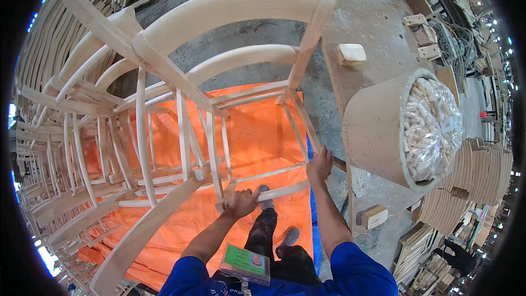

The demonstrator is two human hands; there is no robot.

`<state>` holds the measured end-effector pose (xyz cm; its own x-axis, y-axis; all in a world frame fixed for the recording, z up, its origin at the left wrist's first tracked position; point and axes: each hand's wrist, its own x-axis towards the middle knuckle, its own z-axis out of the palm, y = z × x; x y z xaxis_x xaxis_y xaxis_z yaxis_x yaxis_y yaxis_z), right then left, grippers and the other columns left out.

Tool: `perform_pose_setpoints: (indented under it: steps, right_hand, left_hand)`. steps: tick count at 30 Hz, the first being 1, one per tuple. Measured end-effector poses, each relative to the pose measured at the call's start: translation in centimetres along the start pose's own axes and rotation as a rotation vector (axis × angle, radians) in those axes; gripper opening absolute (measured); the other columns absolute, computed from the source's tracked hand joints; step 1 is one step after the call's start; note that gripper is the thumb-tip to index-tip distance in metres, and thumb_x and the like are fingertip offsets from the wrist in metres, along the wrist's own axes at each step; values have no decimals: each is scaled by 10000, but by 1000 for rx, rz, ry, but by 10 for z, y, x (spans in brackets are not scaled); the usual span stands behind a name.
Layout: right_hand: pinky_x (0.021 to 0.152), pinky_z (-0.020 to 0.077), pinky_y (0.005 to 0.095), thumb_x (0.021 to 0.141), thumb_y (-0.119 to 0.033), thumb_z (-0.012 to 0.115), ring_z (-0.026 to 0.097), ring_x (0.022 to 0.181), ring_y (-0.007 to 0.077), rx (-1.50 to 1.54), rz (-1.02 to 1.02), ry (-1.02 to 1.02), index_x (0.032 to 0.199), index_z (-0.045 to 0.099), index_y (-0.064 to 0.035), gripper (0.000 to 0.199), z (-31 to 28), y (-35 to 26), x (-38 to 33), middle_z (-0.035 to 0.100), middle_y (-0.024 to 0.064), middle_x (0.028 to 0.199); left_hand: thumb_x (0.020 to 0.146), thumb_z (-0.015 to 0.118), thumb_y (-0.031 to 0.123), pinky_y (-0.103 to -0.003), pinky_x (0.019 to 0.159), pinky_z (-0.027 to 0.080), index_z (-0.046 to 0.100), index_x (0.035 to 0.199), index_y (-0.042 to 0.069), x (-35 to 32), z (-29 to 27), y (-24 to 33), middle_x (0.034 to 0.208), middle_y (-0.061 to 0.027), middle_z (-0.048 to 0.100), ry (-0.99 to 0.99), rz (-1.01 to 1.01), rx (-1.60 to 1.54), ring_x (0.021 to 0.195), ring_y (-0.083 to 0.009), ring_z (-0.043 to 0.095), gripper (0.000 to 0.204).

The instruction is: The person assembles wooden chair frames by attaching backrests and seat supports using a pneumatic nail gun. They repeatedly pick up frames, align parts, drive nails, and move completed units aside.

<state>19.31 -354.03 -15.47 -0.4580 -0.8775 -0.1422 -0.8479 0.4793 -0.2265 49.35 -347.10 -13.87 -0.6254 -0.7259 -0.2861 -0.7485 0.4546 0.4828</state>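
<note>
An unfinished pale wood chair frame (230,8) stands in front of me, its curved back slats on the far side and its seat rails nearer. The seat opening has no panel. My left hand (243,203) is closed round the near left corner, by the curved front rail (285,191). My right hand (319,165) grips the near right corner of the same frame, its fingers wrapped over the wood. Beneath the frame lies an orange tarp (257,137), with my feet on it.
Several similar chair frames (71,131) crowd the left. At right, a workbench (350,16) carries a large bucket (378,123) of small wooden pieces in clear plastic and wood blocks (375,216). Stacked curved slats (471,181) stand beyond. A dark glove (459,257) shows at lower right.
</note>
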Motion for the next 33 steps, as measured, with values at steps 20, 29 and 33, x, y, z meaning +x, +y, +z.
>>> perform_pose_setpoints:
  steps: [20, 29, 33]
  right_hand:
    - [1104, 440, 486, 986, -279, 529, 555, 1324, 400, 837, -58, -514, 1405, 606, -74, 472, -49, 186, -452, 596, 245, 1415]
    - [750, 563, 508, 898, -325, 585, 731, 895, 370, 627, 1451, 240, 1000, 717, -67, 307, -165, 441, -986, 749, 201, 991]
    - [679, 553, 483, 919, -369, 591, 716, 809, 342, 877, 1669, 779, 987, 682, -61, 328, -156, 434, -1032, 725, 178, 907]
  left_hand:
    - [997, 546, 487, -558, 1041, 436, 689, 1301, 131, -80, -22, 195, 1335, -170, 685, 628, -97, 903, 1259, -362, 611, 490]
    - [1015, 462, 379, -560, 832, 527, 723, 1152, 28, -253, 161, 461, 1032, -282, 714, -694, 1106, 661, 953, -441, 689, 458]
    - [986, 491, 355, -495, 769, 532, 734, 1009, -25, -283, 197, 574, 909, -245, 738, -619, 663, 416, 868, -383, 720, 452]
